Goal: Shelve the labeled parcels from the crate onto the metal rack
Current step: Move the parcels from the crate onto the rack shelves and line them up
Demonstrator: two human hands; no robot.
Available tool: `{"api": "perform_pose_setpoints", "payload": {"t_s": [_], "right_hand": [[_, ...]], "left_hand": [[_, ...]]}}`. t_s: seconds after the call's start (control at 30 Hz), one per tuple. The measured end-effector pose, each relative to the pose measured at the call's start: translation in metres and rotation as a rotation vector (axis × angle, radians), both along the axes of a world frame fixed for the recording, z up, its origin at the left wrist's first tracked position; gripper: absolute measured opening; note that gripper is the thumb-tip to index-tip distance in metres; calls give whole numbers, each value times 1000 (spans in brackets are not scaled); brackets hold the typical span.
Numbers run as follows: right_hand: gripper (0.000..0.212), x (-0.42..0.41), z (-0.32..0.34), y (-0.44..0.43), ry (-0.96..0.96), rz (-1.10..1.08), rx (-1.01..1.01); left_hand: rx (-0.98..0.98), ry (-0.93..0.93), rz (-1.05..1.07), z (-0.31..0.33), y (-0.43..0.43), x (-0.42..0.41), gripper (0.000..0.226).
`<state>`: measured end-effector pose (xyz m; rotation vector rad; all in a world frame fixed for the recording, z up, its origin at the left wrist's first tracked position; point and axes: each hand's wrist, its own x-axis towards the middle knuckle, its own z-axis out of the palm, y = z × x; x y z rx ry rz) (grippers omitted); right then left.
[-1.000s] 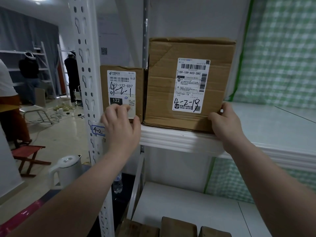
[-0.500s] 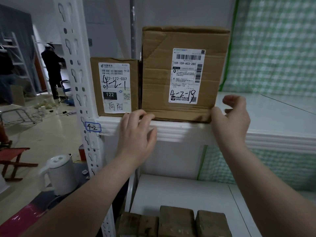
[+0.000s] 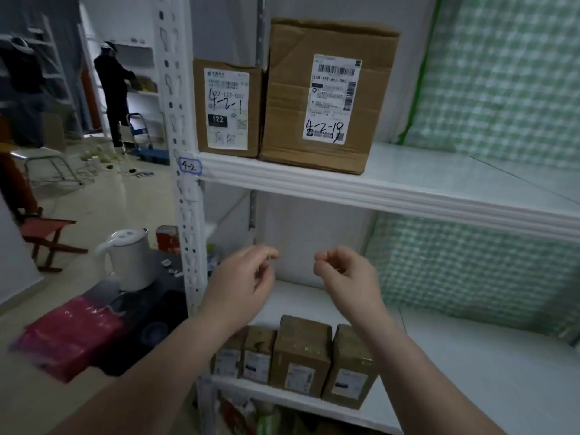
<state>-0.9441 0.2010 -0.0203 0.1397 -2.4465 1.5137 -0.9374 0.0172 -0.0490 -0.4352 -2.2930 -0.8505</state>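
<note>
your left hand (image 3: 241,285) and right hand (image 3: 350,279) hang below the white ribbed metal shelf (image 3: 408,196), fingers loosely curled, empty. on it the tall creased brown cardboard parcel (image 3: 287,105) stands upright, label facing you.

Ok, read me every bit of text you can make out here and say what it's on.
"4-2-1" and "122": label on the small box.
"4-2-18": label on the big box.
"4-2": tag on the rack post.
Fine print on both labels, and the labels on the lower boxes: too blurred to read.
</note>
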Motion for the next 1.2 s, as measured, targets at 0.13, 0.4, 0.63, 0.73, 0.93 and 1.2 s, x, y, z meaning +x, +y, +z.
{"api": "perform_pose_setpoints", "payload": {"t_s": [0.13,0.4,0.63,0.73,0.93,1.2], "right_hand": [[9,60,-54,12,-163,190,65],[14,176,-120,13,-421,389,134],[13,244,-149,-47,-531,479,123],[14,276,-162,-83,-545,518,165],[22,357,-198,-200,-563,547,253],[5,494,-262,-347,-826,766,287]], "left_hand": [[67,-144,115,-42,6,84,16],[-9,-430,285,-111,5,239,13],[42,-646,521,-129,-65,338,12],[121,-718,601,-144,-103,384,13],[189,-867,655,-172,-200,498,13],[208,-1022,816,-184,-337,617,17]]}}
